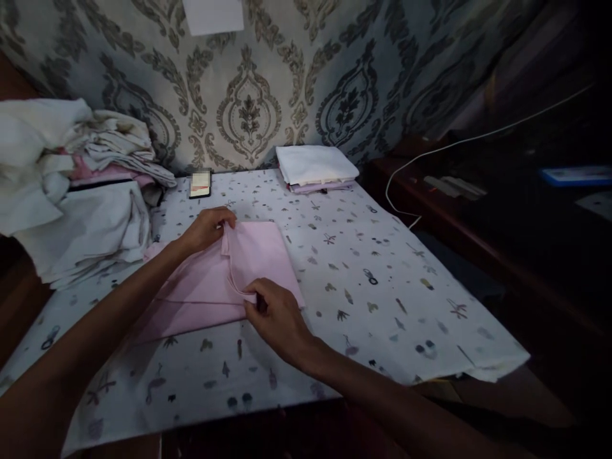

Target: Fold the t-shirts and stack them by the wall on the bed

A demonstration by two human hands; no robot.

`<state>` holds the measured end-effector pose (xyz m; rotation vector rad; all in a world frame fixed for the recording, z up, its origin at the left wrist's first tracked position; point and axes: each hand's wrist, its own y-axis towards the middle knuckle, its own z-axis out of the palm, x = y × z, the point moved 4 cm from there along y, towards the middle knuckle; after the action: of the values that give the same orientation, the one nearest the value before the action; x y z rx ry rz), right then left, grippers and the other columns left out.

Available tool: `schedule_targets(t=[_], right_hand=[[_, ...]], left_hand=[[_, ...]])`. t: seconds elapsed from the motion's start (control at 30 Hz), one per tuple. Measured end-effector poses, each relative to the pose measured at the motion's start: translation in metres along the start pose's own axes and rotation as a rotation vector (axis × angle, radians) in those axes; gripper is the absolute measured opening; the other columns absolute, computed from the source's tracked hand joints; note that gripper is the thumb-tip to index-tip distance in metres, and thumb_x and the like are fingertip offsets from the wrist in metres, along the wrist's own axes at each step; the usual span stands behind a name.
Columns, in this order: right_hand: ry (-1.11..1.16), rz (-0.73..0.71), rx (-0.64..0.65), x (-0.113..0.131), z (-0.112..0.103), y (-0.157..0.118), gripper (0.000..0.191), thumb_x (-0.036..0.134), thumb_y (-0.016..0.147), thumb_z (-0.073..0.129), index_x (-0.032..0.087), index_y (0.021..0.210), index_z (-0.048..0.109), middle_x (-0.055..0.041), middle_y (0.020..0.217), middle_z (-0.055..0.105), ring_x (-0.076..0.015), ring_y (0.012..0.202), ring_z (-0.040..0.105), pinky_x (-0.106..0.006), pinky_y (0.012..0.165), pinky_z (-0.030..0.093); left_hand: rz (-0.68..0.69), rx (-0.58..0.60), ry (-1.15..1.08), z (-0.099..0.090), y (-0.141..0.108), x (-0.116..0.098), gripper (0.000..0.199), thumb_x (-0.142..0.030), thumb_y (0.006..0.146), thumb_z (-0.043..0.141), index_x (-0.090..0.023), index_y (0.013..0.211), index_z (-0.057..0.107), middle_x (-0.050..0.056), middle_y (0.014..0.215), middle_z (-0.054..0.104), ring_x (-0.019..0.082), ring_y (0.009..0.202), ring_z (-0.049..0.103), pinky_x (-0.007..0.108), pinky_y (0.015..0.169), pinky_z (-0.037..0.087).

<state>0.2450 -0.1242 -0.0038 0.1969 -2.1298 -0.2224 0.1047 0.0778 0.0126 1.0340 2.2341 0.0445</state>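
A pink cloth (268,255), partly folded, lies on the patterned white table cover (363,319). My left hand (209,228) pinches the far corner of a raised fold in it. Nearer to me, my right hand (277,315) grips the other end of that same folded edge. Between the two hands the edge stands up a little from the layers below. The left part of the cloth stretches behind my left forearm, which hides some of it. What kind of garment or linen the cloth is, I cannot tell.
A heap of crumpled white and pink cloths (95,210) rises at the left. Against the wall are a small phone-like object (199,183) and a stack of folded cloths (315,167). A white cable (449,145) runs over the dark furniture at the right.
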Motion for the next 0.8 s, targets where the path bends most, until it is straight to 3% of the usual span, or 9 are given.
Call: schedule_targets(t=[0.07,0.13,0.27,0.4,0.53,0.67,0.8], right_hand=[[-0.020,-0.025,-0.001,-0.001,0.005,0.000,0.016,0.010,0.080,0.055,0.021,0.088,0.063,0.0015,0.074,0.062,-0.0131,0.062,0.054,-0.025,0.061,0.042],[-0.065,-0.059,0.014,-0.003,0.010,-0.001,0.016,0.009,0.081,0.054,0.021,0.089,0.064,0.0007,0.075,0.063,-0.0139,0.064,0.055,-0.026,0.063,0.043],[-0.155,-0.116,0.059,-0.008,0.019,-0.004,0.017,0.009,0.083,0.054,0.020,0.092,0.065,-0.0020,0.080,0.065,-0.0161,0.070,0.058,-0.028,0.068,0.046],[-0.172,-0.140,0.076,-0.009,0.021,-0.007,0.020,0.011,0.087,0.052,0.021,0.099,0.064,-0.0030,0.085,0.067,-0.0166,0.073,0.059,-0.028,0.070,0.048],[-0.185,-0.152,0.073,-0.008,0.021,-0.007,0.019,0.012,0.087,0.050,0.021,0.096,0.064,-0.0023,0.082,0.065,-0.0168,0.072,0.058,-0.029,0.070,0.048],[-0.230,-0.190,0.074,-0.006,0.023,-0.008,0.020,0.012,0.088,0.049,0.021,0.099,0.064,-0.0035,0.084,0.065,-0.0177,0.074,0.058,-0.030,0.070,0.048],[-0.324,-0.299,0.125,-0.002,0.029,-0.011,0.019,0.013,0.093,0.046,0.017,0.095,0.065,-0.0067,0.084,0.064,-0.0190,0.077,0.057,-0.032,0.069,0.047]], left_hand=[[-0.072,-0.080,-0.085,0.000,-0.008,0.007,0.025,-0.012,0.064,0.048,-0.018,0.078,0.067,0.007,0.105,0.067,0.019,0.093,0.063,0.027,0.074,0.049],[-0.169,-0.130,-0.174,0.003,-0.015,0.014,0.022,-0.015,0.065,0.053,-0.018,0.081,0.068,0.005,0.096,0.065,0.017,0.086,0.062,0.025,0.067,0.048],[-0.432,-0.102,-0.475,0.014,-0.027,0.025,0.031,-0.018,0.071,0.059,-0.019,0.102,0.060,-0.005,0.065,0.056,0.012,0.057,0.055,0.022,0.055,0.045],[-0.637,-0.134,-0.699,0.018,-0.033,0.026,0.025,-0.030,0.086,0.056,-0.021,0.109,0.053,-0.005,0.061,0.058,0.011,0.054,0.058,0.023,0.055,0.050],[-0.592,-0.162,-0.648,0.017,-0.031,0.021,0.026,-0.041,0.081,0.066,-0.020,0.096,0.060,-0.006,0.059,0.052,0.009,0.050,0.052,0.020,0.048,0.043],[-0.460,-0.204,-0.475,0.015,-0.027,0.019,0.016,-0.024,0.069,0.072,-0.018,0.081,0.064,-0.007,0.056,0.046,0.008,0.048,0.044,0.021,0.046,0.035],[-0.518,-0.187,-0.385,0.014,-0.029,0.022,0.014,-0.017,0.072,0.064,-0.018,0.085,0.066,-0.004,0.065,0.053,0.010,0.049,0.049,0.026,0.050,0.042]])
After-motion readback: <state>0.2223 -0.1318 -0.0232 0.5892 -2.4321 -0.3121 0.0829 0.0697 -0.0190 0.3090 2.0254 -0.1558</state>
